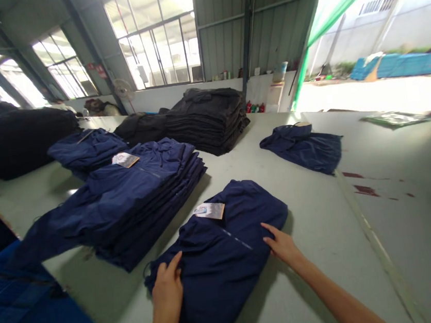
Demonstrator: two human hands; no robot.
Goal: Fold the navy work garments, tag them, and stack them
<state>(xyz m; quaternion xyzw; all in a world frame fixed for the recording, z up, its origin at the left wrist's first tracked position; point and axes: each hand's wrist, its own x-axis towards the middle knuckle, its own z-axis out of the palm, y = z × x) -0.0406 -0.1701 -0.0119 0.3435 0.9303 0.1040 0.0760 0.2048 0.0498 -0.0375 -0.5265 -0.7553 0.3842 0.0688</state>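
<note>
A folded navy jacket (226, 258) lies on the table in front of me, its paper hang tag (210, 211) resting near the collar. A short pale zip line runs across its front. At its left edge, my left hand (166, 286) touches the fabric with fingers stretched and apart. On the opposite edge rests my right hand (283, 246), its fingers spread on the cloth. Left of this jacket is a stack of folded navy garments (140, 185), topped by another hang tag (125, 159); a sleeve trails toward the table's left edge.
Stacks of black garments (211, 120) stand farther back. A loose navy garment (303, 146) lies to the right, near a pale strip (372, 237) along the table (330, 278). Blue crates (14, 309) sit below the left edge. Clear plastic packaging (394, 119) lies far right.
</note>
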